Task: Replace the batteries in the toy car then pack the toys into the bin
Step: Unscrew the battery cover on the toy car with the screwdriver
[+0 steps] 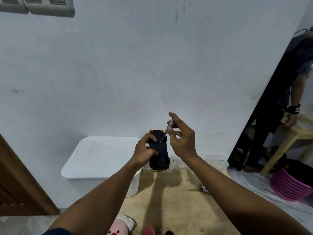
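The white lidded plastic bin (101,158) sits closed at centre-left, so I judge packing is far off. Just right of it my left grip (144,150) is clamped round the black toy car with yellow trim (159,150), underside up. My right grip (182,141) pinches a clear-handled screwdriver (169,128), tip on the car's belly. I judge I'm working the battery-cover screw; next needs steady turning without slipping. A pale wall (152,65) fills the upper frame, a light wooden table (177,200) spreads below, and a pink lattice basket (288,185) stands lower right.
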Action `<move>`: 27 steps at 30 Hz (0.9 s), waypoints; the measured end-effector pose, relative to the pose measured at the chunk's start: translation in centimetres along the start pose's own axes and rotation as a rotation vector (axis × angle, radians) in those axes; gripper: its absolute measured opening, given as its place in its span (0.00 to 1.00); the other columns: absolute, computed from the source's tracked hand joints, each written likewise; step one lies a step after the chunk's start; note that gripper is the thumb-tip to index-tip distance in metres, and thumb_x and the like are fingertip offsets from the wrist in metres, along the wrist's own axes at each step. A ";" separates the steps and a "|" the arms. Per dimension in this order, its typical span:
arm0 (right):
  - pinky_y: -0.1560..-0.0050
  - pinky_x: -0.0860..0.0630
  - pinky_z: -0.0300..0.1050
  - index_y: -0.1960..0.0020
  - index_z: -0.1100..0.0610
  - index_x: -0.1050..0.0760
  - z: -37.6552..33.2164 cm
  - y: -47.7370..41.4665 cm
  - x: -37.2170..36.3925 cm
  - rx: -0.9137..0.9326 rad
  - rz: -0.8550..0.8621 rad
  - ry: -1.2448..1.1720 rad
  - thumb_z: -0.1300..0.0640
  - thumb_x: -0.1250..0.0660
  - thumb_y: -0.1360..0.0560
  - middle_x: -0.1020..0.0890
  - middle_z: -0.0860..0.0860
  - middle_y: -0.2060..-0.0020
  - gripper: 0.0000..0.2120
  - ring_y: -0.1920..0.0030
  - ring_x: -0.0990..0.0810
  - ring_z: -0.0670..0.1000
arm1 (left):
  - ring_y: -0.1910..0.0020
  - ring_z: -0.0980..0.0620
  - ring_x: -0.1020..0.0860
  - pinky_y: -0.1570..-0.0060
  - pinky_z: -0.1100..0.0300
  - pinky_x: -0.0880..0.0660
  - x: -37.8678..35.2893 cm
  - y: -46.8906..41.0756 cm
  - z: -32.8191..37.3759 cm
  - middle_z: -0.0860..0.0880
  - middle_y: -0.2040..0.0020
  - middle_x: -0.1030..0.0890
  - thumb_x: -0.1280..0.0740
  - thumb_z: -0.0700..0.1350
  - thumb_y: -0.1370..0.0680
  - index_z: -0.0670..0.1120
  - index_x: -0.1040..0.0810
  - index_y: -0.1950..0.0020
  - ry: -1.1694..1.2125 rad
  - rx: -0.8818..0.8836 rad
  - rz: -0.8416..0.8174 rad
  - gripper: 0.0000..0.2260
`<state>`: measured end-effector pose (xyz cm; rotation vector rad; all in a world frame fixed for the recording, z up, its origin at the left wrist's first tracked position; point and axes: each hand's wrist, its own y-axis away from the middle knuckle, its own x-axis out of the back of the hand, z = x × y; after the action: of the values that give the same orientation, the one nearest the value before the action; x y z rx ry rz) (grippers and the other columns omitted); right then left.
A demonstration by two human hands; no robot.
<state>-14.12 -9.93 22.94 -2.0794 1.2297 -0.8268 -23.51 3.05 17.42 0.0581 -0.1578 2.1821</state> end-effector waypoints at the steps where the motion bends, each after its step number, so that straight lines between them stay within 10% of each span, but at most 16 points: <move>1: 0.57 0.19 0.39 0.34 0.56 0.24 -0.1 0.0 0.0 0.010 0.000 0.006 0.68 0.33 0.23 0.21 0.51 0.55 0.20 0.51 0.18 0.50 | 0.60 0.47 0.27 0.63 0.55 0.27 0.0 0.0 0.1 0.49 0.52 0.23 0.33 0.34 0.42 0.47 0.26 0.53 -0.001 -0.002 -0.002 0.19; 27: 0.66 0.24 0.31 0.33 0.54 0.24 -0.4 -0.8 -0.9 0.011 0.014 0.041 0.65 0.31 0.23 0.23 0.50 0.56 0.20 0.57 0.19 0.48 | 0.60 0.46 0.26 0.64 0.54 0.27 0.5 -0.3 -0.2 0.48 0.51 0.23 0.32 0.34 0.41 0.49 0.26 0.54 0.018 0.008 0.001 0.18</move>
<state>-14.33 -8.82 23.54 -2.0524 1.2574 -0.8712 -23.56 3.64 17.34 0.0428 -0.1384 2.1835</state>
